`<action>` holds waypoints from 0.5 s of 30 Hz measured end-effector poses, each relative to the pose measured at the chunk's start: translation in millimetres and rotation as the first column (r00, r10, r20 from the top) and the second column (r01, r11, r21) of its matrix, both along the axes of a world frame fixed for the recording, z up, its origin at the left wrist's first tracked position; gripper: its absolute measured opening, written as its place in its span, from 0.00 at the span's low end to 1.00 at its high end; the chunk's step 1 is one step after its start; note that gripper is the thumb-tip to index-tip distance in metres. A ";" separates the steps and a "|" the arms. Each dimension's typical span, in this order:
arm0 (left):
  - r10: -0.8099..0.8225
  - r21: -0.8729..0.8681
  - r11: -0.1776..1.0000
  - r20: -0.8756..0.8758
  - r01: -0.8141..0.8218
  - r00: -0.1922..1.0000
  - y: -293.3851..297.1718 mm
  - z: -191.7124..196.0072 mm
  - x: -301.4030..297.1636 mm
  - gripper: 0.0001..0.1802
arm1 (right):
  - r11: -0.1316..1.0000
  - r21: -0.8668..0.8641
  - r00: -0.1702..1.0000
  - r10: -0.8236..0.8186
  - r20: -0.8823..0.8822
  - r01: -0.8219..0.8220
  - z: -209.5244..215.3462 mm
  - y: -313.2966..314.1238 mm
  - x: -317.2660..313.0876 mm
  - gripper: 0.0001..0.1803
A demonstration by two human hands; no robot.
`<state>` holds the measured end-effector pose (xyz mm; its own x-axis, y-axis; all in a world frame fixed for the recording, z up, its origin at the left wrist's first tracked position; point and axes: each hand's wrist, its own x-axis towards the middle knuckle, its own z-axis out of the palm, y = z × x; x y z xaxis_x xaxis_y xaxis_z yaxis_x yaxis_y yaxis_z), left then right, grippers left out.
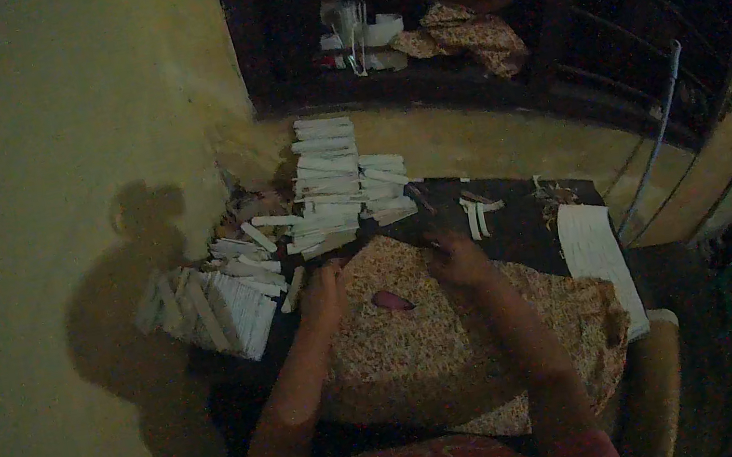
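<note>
A floral patterned cloth (465,348) covers my lap. My left hand (324,293) rests at its far left edge, fingers curled, close to a white strip (294,289) and the bundles of white folded paper strips (223,307). My right hand (454,257) sits at the cloth's far edge, fingers curled down near the dark surface (523,230); what it grips is too dim to tell. A small pinkish object (391,300) lies on the cloth between both hands. A tall stack of white strips (329,186) stands just beyond.
A white sheet (599,261) lies at the right of the dark surface, with loose strips (478,214) near it. A yellow wall (64,184) fills the left. A dark shelf recess (410,35) above holds cloth and white items. A thin pole (655,148) leans at right.
</note>
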<state>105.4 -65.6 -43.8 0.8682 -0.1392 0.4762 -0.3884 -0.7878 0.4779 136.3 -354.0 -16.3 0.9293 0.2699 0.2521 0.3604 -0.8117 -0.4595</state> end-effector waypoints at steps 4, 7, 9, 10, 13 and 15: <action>-0.395 -0.054 0.918 -0.149 0.392 0.906 -5.1 36.4 -45.3 0.18 | 0.998 0.046 0.992 -0.031 -0.124 0.037 3.1 -22.6 3.5 0.22; -0.432 0.101 0.855 -0.403 0.508 0.807 -8.2 43.9 -89.7 0.21 | 0.984 -0.030 0.965 -0.175 -0.195 0.173 0.6 -30.7 8.7 0.19; -0.531 0.359 0.679 -0.363 0.641 0.766 -2.7 46.6 -97.8 0.22 | 0.978 0.048 0.964 -0.190 -0.189 0.202 15.0 -28.8 0.9 0.18; -0.571 0.427 0.596 -0.370 0.680 0.733 -1.0 47.4 -100.6 0.23 | 0.983 0.007 0.962 -0.181 -0.206 0.186 11.2 -29.4 1.3 0.18; -0.585 0.310 0.589 -0.474 0.746 0.658 -0.9 39.7 -103.3 0.22 | 0.989 -0.106 0.971 -0.120 -0.209 0.100 6.3 -30.9 -1.4 0.20; -0.564 0.205 0.660 -0.500 0.723 0.656 -2.2 20.8 -105.4 0.22 | 0.986 -0.166 0.989 -0.018 -0.146 -0.007 7.9 -28.6 -4.9 0.22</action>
<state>0.0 -67.9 -23.0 0.5715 -0.8182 -0.0624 -0.7221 -0.5376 0.4353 131.4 -382.6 -8.5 0.9544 0.2914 0.0649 0.2945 -0.8827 -0.3662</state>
